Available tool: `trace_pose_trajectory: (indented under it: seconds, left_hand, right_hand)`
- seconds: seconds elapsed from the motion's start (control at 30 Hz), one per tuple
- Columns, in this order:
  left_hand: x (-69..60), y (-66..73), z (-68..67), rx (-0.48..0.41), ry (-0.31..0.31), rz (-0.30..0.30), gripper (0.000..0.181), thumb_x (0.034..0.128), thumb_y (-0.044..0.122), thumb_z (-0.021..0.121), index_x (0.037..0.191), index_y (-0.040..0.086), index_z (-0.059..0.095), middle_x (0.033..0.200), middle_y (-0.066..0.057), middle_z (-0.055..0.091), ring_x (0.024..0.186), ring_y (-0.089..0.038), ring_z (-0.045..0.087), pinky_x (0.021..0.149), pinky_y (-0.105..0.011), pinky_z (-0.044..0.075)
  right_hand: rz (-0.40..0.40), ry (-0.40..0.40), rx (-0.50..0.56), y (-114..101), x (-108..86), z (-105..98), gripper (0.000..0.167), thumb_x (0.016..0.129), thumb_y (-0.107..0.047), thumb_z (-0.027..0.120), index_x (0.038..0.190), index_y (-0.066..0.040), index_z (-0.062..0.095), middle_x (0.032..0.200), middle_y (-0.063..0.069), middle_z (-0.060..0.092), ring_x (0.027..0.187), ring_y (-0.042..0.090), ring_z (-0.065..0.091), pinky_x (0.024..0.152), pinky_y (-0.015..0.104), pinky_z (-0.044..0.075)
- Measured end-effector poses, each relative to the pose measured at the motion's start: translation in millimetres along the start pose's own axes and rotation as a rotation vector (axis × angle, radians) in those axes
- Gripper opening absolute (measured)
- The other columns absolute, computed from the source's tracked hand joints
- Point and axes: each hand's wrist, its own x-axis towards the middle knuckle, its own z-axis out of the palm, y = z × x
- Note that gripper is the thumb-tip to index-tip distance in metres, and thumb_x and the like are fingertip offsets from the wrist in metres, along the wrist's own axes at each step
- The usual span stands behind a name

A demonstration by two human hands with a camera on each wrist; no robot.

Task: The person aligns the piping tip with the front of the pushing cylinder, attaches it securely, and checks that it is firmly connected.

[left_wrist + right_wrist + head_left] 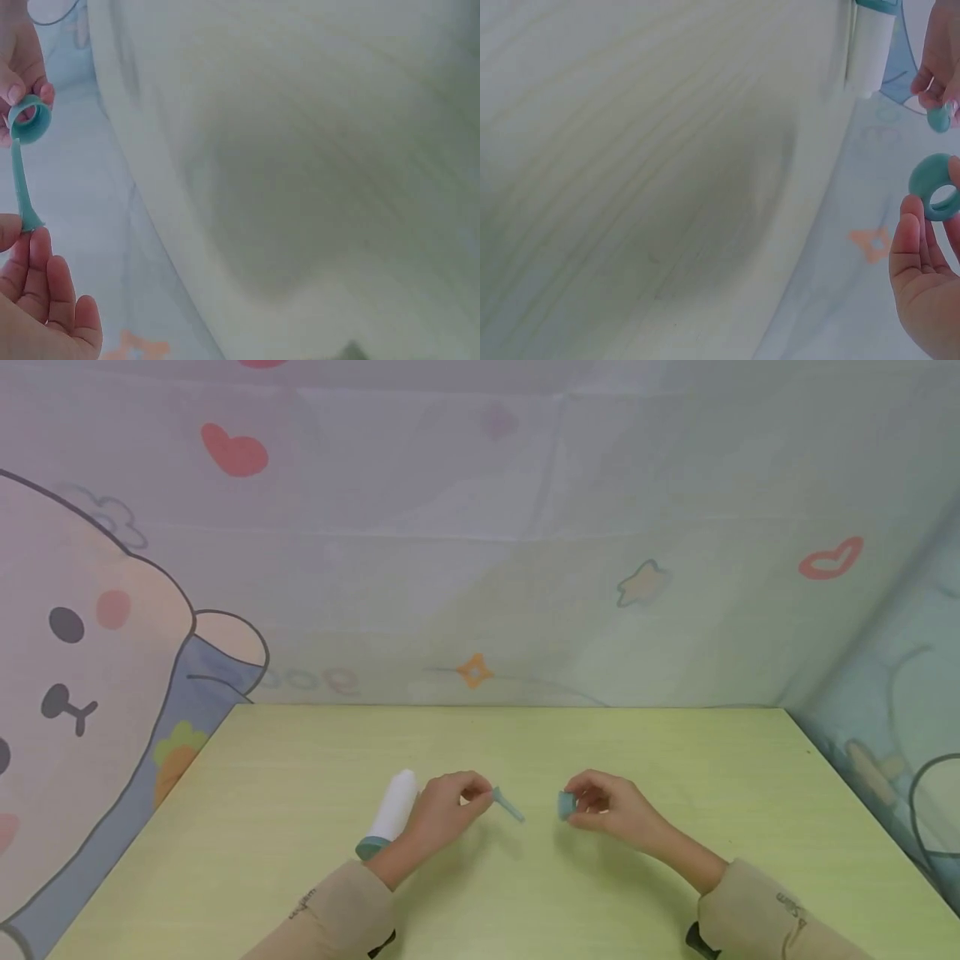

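Note:
Between thumb and fingertips, my left hand pinches the wide end of a thin teal tapered tube, like a nozzle; its narrow end points down and right in the head view. Across a small gap, my right hand grips a short teal ring-shaped collar by its edge. The left wrist view shows the hole through the collar and the flared base of the tube. Beside my left hand lies a white bottle with a teal end, partly hidden by that hand.
All this is over a pale yellow-green table. Behind it hangs a cloth backdrop with hearts, stars and a cartoon bear, and a second cloth runs along the right side.

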Motion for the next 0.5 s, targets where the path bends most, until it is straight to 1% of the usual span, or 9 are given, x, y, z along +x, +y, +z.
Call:
trace_pose_trajectory:
  seconds: [0.2, 0.4, 0.5]
  left_hand:
    - [-0.4, 4.7, 7.4, -0.082, 0.052, -0.041, 0.01, 0.0833, 0.019, 0.058, 0.084, 0.011, 0.065, 0.079, 0.001, 0.064, 0.076, -0.013, 0.056, 0.065, -0.023, 0.042]
    - [-2.9, 12.4, 17.3, -0.1, 0.13, -0.084, 0.01, 0.0815, 0.019, 0.06, 0.085, 0.012, 0.065, 0.081, 0.001, 0.064, 0.079, -0.015, 0.056, 0.069, -0.026, 0.042]
    - [-4.6, 16.5, 21.4, -0.117, 0.16, -0.098, 0.009, 0.0807, 0.02, 0.06, 0.084, 0.013, 0.066, 0.081, 0.001, 0.064, 0.08, -0.015, 0.055, 0.071, -0.027, 0.042]
  right_hand:
    - [0.027, -0.009, 0.073, -6, 1.3, 6, 0.031, 0.076, -0.009, 0.067, 0.102, 0.005, 0.054, 0.092, 0.017, 0.058, 0.076, 0.003, 0.054, 0.067, 0.02, 0.048]
    - [0.027, -0.01, 0.136, -10, 2.4, 12, 0.031, 0.076, -0.007, 0.067, 0.101, 0.006, 0.053, 0.091, 0.02, 0.058, 0.076, 0.004, 0.056, 0.067, 0.021, 0.049]
    - [0.019, -0.01, 0.145, -11, 3.0, 15, 0.03, 0.076, -0.008, 0.066, 0.1, 0.005, 0.054, 0.091, 0.019, 0.058, 0.076, 0.004, 0.057, 0.067, 0.022, 0.05]
